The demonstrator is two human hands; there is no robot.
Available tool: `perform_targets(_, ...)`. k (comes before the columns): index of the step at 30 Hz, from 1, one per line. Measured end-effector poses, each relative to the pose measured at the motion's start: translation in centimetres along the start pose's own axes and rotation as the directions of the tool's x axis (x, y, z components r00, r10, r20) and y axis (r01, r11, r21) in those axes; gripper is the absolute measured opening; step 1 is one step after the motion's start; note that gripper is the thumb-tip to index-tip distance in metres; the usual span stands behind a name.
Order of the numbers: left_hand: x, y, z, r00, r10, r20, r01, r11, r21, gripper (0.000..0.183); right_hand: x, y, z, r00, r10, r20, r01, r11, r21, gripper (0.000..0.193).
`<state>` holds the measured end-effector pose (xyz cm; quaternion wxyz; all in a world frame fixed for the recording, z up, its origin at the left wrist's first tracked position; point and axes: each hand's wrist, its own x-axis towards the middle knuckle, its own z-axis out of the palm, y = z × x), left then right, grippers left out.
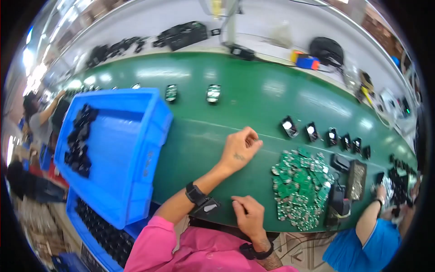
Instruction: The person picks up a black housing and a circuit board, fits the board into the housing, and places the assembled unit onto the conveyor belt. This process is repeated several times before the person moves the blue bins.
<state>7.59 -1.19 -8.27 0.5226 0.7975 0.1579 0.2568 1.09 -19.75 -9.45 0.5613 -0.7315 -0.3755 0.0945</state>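
My left hand (pixel 239 148) is over the middle of the green table (pixel 195 140), its fingers loosely curled with a gap between thumb and fingertips. Nothing shows in it. Lower, by the table's near edge, my right hand (pixel 250 216) has its thumb and index finger apart and also looks bare. Just right of both hands lies a wide heap of small green circuit boards (pixel 301 186). Beyond the heap, small black housings (pixel 288 127) stand in a row running to the right. Farther off sit two board-fitted units, one a shiny one (pixel 213 94) and one a greener one (pixel 171 93).
At my left a tilted blue crate (pixel 149 149) holds black parts, above another blue crate (pixel 97 240) full of black pieces. A rough-topped block (pixel 356 180) and black devices lie right of the heap. A co-worker in a blue shirt (pixel 374 240) works at far right.
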Motion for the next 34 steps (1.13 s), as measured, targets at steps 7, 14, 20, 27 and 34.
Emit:
perform_targets(7, 5.0, 3.8, 8.3, 0.987, -0.058, 0.147, 0.027, 0.979, 0.204, 0.081, -1.6, 0.2, -0.7, 0.997, 0.019, -0.072, -0.024, 0.998, -0.064, 0.008)
perform_targets(14, 7.1, -1.5, 15.4, 0.989, 0.12, 0.087, -0.145, 0.899, 0.412, 0.086, -2.0, -0.4, -0.9, 0.997, -0.07, 0.012, 0.071, 0.984, -0.164, 0.029)
perform_targets(20, 4.7, -1.2, 11.4, 0.974, 0.207, -0.093, -0.201, 0.977, 0.069, 0.088, -1.4, 0.3, -1.1, 0.991, 0.094, -0.091, -0.101, 0.992, -0.073, 0.029)
perform_targets(27, -5.8, 1.5, -1.0, 0.879, 0.426, 0.214, -0.425, 0.904, -0.056, 0.075, 0.4, -1.5, -2.1, 0.847, 0.278, -0.454, -0.257, 0.96, 0.109, 0.03)
perform_targets(34, -11.7, 2.0, -3.7, 0.91, 0.058, 0.41, -0.026, 0.996, -0.083, 0.072, 1.1, 0.1, -3.1, 0.895, 0.429, -0.121, -0.444, 0.879, -0.175, 0.044)
